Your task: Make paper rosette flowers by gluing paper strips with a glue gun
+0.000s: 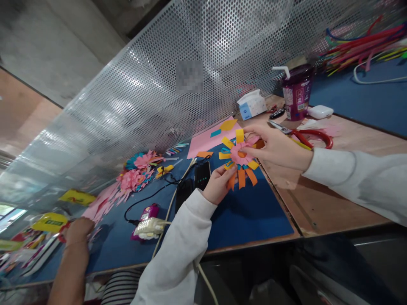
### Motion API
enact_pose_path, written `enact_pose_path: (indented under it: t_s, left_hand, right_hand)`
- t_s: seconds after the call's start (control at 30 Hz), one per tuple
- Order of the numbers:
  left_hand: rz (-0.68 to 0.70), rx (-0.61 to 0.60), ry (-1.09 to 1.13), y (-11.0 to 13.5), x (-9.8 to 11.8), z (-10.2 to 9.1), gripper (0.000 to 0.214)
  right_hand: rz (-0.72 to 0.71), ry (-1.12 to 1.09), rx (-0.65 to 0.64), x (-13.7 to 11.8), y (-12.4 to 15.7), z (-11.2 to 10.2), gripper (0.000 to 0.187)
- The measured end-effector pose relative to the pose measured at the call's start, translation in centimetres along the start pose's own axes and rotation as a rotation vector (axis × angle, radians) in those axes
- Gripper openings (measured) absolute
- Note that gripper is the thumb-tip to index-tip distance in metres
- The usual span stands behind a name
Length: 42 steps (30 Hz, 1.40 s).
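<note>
A layered paper flower [241, 154] with a pink middle and yellow, orange and teal petals is held up over the blue table top. My left hand [219, 184] pinches its lower left edge. On its right side, the thumb and fingers of my right hand [273, 146] close on the pink layer and upper petals. Beneath and behind it lies a pink paper sheet [199, 143] with a teal piece [216, 133] and an orange-yellow piece [228, 125]. Red-handled scissors [313, 136] rest by my right wrist, partly hidden by it.
A purple cup [296, 95] with a straw, a tissue pack [252, 104] and a white case [320, 111] stand at the back right. A phone [202, 174], cables and a power strip [150, 229] lie left of my left hand. Finished-looking paper flowers [135, 178] and another person's hand [79, 231] are farther left.
</note>
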<state>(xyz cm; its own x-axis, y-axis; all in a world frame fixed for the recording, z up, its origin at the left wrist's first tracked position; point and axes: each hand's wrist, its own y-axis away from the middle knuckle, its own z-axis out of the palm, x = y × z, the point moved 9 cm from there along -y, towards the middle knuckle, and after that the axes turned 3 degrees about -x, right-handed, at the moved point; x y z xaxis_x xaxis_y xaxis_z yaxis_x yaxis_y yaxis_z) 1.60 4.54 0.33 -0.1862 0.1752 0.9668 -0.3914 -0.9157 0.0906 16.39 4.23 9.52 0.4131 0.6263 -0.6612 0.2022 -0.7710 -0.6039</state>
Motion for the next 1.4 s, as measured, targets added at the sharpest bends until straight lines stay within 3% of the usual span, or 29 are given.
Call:
enact_pose_path:
  t_s: [0.17, 0.27, 0.43, 0.6, 0.73, 0.8, 0.9, 1.0, 1.4]
  left_hand:
    - [0.067, 0.011, -0.083, 0.0, 0.5, -0.6, 0.03]
    - [0.165, -0.025, -0.234, 0.2, 1.8, -0.6, 0.025]
    - [0.293, -0.038, -0.523, 1.4, 4.2, 0.0, 0.01]
    - [0.373, -0.344, -0.62, 3.0, 5.0, 3.6, 0.039]
    - [0.505, -0.501, -0.79, 4.2, 5.4, 5.0, 0.041]
    - [0.646, -0.565, -0.94, 5.0, 5.6, 5.6, 0.041]
    - [0.91, -0.655, -1.216, 6.4, 5.4, 6.6, 0.041]
    - [1.023, -0.671, -1.368, 7.0, 5.1, 7.1, 0.038]
    - [1.082, -0.601, -1.452, 7.2, 5.4, 7.6, 0.034]
  right_hand:
    - [-0.028, -0.025, 0.02, -0.6, 0.1, -0.1, 0.039]
    - [-0.093, -0.087, -0.032, -1.7, 0.4, -0.1, 0.038]
    - [-0.329, 0.044, -0.105, -4.2, 1.9, -0.7, 0.021]
    - [-0.643, 0.263, -0.182, -5.4, 4.9, -0.9, 0.015]
    - [-0.872, 0.362, -0.227, -6.4, 7.1, -0.8, 0.011]
    - [-0.943, 0.401, -0.245, -6.9, 7.8, -0.6, 0.015]
    - [-0.981, 0.412, -0.275, -7.1, 8.3, -0.3, 0.02]
    - [-0.96, 0.39, -0.309, -6.9, 8.3, -0.2, 0.023]
    - [-0.935, 0.355, -0.31, -7.3, 8.2, 0.1, 0.024]
